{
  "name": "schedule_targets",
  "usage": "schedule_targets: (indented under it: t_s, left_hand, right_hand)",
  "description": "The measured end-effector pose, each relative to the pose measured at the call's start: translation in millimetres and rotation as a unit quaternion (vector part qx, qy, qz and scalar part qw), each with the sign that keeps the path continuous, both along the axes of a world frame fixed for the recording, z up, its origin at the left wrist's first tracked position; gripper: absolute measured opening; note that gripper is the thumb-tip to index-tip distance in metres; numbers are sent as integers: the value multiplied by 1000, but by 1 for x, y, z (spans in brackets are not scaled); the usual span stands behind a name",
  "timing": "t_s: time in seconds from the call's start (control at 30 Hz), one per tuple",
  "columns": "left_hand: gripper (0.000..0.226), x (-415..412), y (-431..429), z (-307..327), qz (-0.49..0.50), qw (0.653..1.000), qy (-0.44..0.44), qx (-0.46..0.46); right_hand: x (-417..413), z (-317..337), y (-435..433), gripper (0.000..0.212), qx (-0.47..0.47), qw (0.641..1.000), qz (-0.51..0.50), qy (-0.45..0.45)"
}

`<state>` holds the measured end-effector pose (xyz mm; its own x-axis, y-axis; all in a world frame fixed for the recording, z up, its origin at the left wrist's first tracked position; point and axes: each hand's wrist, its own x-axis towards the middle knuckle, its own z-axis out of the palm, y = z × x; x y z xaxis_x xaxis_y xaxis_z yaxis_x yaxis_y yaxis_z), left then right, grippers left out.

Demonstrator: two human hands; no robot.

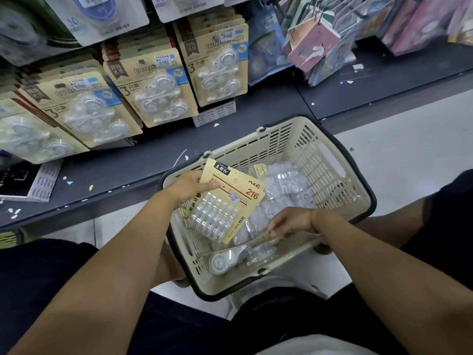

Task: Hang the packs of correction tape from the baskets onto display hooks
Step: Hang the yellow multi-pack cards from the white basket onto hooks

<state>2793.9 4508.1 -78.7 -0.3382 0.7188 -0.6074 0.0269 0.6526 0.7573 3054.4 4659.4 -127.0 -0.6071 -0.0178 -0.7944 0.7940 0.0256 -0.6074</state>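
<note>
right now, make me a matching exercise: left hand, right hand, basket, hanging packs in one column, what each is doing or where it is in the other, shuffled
1 left hand
2 right hand
3 basket
4 hanging packs

a hang in rows, upper left of view
b grips the yellow-card pack marked 216
c holds loose packs
d reaches into the basket, touches a clear pack

Pairs: 1-b, 2-d, 3-c, 4-a

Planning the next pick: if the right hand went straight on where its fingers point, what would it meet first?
The right hand would most likely meet the clear pack lying along the basket's near wall; whether they touch now is unclear.
</note>
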Motion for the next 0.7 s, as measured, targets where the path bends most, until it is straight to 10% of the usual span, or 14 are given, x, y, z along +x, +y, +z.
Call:
schedule_targets:
  t_s: [0.37, 0.7]
  left_hand:
    - [19, -29, 22, 77, 260, 940, 113, 188]
    - [19, -46, 6, 74, 357, 906, 119, 196]
  right_hand:
    - [-54, 75, 36, 15, 124, 972, -103, 170]
    - [-64, 43, 57, 32, 369, 920, -120, 53]
